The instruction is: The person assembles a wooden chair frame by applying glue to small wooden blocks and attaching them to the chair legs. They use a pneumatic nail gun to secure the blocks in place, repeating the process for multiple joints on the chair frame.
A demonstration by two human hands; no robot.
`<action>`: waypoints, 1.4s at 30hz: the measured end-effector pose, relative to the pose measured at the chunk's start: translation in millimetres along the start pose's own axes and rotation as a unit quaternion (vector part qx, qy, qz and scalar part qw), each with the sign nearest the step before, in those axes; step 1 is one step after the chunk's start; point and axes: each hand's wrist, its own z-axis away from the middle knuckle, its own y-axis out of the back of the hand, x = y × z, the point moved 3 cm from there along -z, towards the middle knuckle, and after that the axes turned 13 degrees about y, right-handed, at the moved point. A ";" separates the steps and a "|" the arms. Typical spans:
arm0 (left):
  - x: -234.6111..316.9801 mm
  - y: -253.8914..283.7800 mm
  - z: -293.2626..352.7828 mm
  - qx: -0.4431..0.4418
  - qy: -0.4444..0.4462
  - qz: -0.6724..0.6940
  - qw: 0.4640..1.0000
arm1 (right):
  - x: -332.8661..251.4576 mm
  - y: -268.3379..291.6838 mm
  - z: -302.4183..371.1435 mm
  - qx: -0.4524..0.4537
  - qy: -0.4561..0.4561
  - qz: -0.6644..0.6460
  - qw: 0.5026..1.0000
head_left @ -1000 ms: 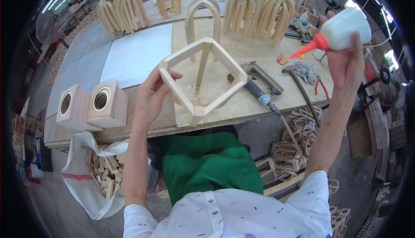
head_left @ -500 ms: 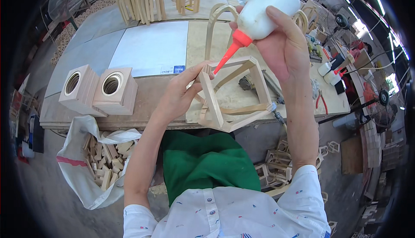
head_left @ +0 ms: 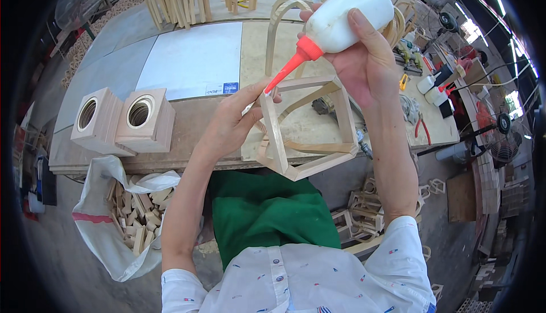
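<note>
My right hand grips a white squeeze bottle, tilted down to the left. Its red nozzle touches or nearly touches the upper left corner of a pale wooden frame. Pinched near that corner, the frame is held up by my left hand above the table's front edge. The frame is many-sided, with curved wooden strips joined behind it. A small white spot shows near the nozzle tip. Behind the bottle stands an arched wooden piece, partly hidden by my right hand.
Two wooden blocks with round holes sit at the table's left. Below them a white sack holds wood offcuts. Bent wooden arches stand at the back. Red-handled pliers and more bottles lie to the right.
The bottle has shifted slightly left and down, its nozzle tip moving to the frame's outer corner. The frame has turned a little and dropped slightly. Both hands keep their holds.
</note>
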 end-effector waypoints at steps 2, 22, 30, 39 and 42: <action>-1.7 -0.8 -0.3 0.003 0.004 0.002 1.000 | -1.0 0.6 1.3 0.007 -0.003 -0.012 1.000; -6.7 -6.0 -1.2 -0.007 -0.010 0.022 1.000 | -1.7 9.2 5.3 -0.007 0.037 0.023 0.999; -3.6 -5.2 0.4 -0.020 0.016 0.053 0.998 | -8.4 21.5 4.9 0.027 0.058 0.039 0.997; -3.2 -2.7 -1.5 -0.026 0.039 0.049 0.998 | -25.8 67.5 10.9 0.086 0.079 0.071 0.991; -4.8 -1.5 -1.4 -0.016 0.038 0.048 0.998 | -31.7 80.7 13.7 0.107 0.083 0.059 0.989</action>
